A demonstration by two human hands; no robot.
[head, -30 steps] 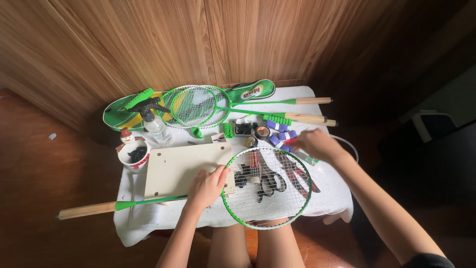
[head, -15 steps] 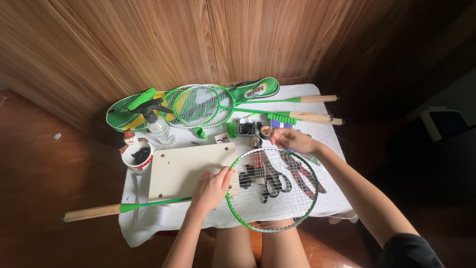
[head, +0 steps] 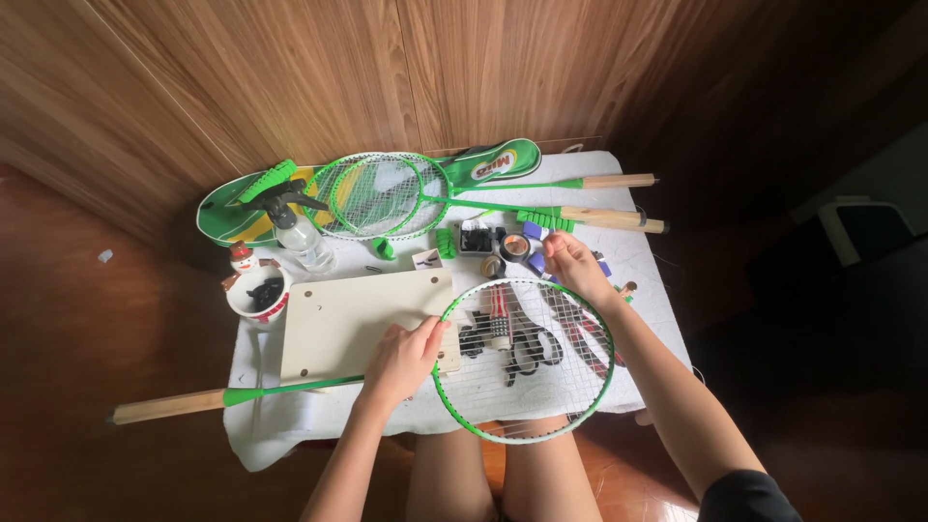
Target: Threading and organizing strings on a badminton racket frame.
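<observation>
So the desk (head: 290,435) fills the middle of the frame, covered in a white cloth and backed by wood panelling. Biggest thing on it is the green racket (head: 523,360) lying across the lower half: wooden handle poking off toward the lower left, round strung head sitting lower center over the person's knees. Left hand (head: 404,360) is closed around it right at the throat where shaft meets head. Under that sits a cream board (head: 338,324) with small holes in its corners.

Up top there's a green racket cover (head: 237,208) with two more green rackets (head: 377,196) stacked on it, their wooden handles pointing right. A spray bottle (head: 300,237) stands upper left, with a snowman mug (head: 256,290) just below it.

Right hand (head: 575,266) rests at the top right rim of the racket head, fingers curled down among some small purple rolls (head: 532,232); can't tell if it's actually gripping one. Through the strings you can see black-handled scissors (head: 527,350) and red-handled pliers (head: 580,333).
</observation>
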